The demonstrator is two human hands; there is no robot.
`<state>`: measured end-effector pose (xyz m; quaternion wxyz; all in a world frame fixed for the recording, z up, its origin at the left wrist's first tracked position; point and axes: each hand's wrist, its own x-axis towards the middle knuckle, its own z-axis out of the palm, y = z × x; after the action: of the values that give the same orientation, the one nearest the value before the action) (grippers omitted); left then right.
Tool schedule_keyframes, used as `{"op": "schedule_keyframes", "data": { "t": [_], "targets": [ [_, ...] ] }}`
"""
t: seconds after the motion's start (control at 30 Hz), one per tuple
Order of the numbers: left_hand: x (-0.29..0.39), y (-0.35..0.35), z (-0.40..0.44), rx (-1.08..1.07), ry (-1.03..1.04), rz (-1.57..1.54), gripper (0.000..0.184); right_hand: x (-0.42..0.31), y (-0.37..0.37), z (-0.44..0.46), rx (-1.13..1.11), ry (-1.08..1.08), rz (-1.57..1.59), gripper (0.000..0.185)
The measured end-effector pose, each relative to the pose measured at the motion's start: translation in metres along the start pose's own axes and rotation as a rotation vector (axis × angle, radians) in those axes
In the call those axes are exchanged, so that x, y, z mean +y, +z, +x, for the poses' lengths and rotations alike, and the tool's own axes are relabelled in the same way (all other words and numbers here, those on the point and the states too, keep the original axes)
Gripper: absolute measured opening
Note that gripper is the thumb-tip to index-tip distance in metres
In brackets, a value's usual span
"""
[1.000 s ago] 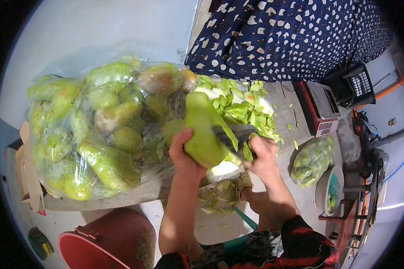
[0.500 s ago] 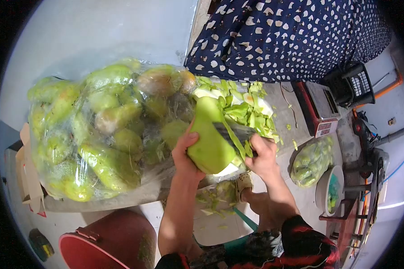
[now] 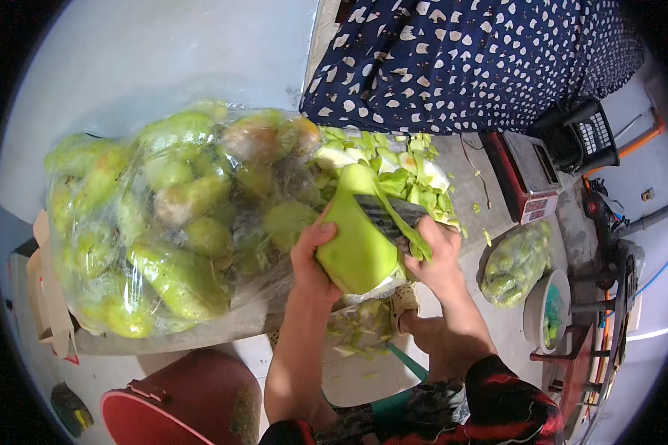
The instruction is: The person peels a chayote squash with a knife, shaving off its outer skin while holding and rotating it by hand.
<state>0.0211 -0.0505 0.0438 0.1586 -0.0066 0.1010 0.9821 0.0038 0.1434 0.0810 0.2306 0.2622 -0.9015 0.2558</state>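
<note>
My left hand [image 3: 313, 256] is wrapped around the near left side of a large pear-shaped green fruit, which looks like a green papaya [image 3: 356, 256]. In my right hand [image 3: 439, 256] is a knife [image 3: 382, 213] with a wide dark blade, lying against the fruit's right side. Its handle is hidden in my fingers. A long strip of green peel [image 3: 401, 222] curls over the blade down to my right hand. Behind the fruit, peelings and pale peeled pieces [image 3: 416, 178] are heaped on the grey counter.
A big clear plastic bag [image 3: 178, 222] of green fruits fills the counter's left. At right are a red weighing scale [image 3: 523, 174], a black basket [image 3: 579, 137], a smaller filled bag [image 3: 516, 267] and a white basin [image 3: 538, 315]. Below stands a red bucket [image 3: 185, 397].
The knife has moved slightly along the fruit, and the peel strip is longer and curls more toward my right hand. The fruit has shifted a little right and is slightly turned.
</note>
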Motion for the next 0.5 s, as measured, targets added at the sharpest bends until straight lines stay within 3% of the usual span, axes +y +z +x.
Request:
{"op": "schedule_keyframes", "data": {
  "t": [0.03,0.1,0.13,0.3,0.4,0.47,0.5],
  "targets": [
    [-0.001,0.000,0.001,-0.033,-0.020,-0.008,0.070,0.006,0.003,0.001,0.001,0.003,-0.004,0.024],
    [-0.004,0.006,-0.003,-0.033,-0.020,-0.014,0.067,0.022,0.017,0.000,-0.089,0.394,-0.138,0.019],
    [-0.003,0.009,-0.004,-0.033,-0.010,-0.020,0.064,0.028,0.016,0.002,-0.103,0.456,-0.121,0.015],
    [-0.008,-0.002,0.007,0.159,0.059,-0.067,0.058,0.034,0.010,0.006,-0.049,0.476,-0.114,0.016],
    [-0.006,0.000,0.014,0.272,0.133,-0.053,0.059,0.036,0.008,0.006,-0.015,0.508,0.050,0.016],
    [-0.003,0.000,0.016,0.318,0.153,-0.094,0.058,0.022,-0.004,0.011,0.084,0.697,0.431,0.016],
    [0.000,-0.002,0.015,0.295,0.151,-0.118,0.057,0.021,-0.010,0.010,0.083,0.720,0.456,0.013]
  ]
}}
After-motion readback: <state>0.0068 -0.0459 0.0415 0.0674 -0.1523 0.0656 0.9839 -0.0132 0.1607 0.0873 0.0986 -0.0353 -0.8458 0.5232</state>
